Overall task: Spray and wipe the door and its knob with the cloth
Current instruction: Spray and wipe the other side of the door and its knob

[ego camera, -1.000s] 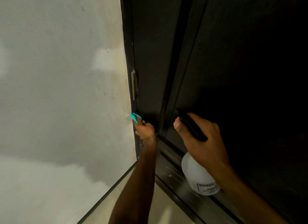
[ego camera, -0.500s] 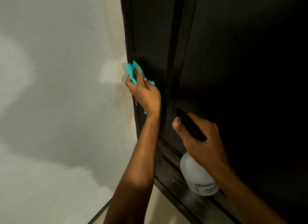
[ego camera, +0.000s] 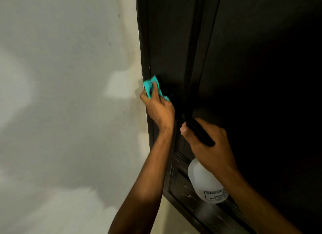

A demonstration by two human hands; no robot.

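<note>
Filling the right of the view: door (ego camera: 252, 59), dark, panelled, with upright mouldings and pale scuffs on its lower rail. Wall (ego camera: 61, 94), pale, marked with small specks and soft shadows, meets the door's left edge. Knob not seen.

Cloth (ego camera: 149, 87), teal, bunched, lies against the door's left edge, about mid-height in view. Left hand (ego camera: 159, 110) presses it to the door, fingers bent over the cloth, forearm rising from below.

Bottle (ego camera: 207, 183), translucent white with a printed label, hangs near the door's lower rail; long axis tilted, base down-right, black spray head (ego camera: 198, 131) pointing up-left toward the door. Right hand (ego camera: 210, 148) grips its neck, fingers curled round.
</note>
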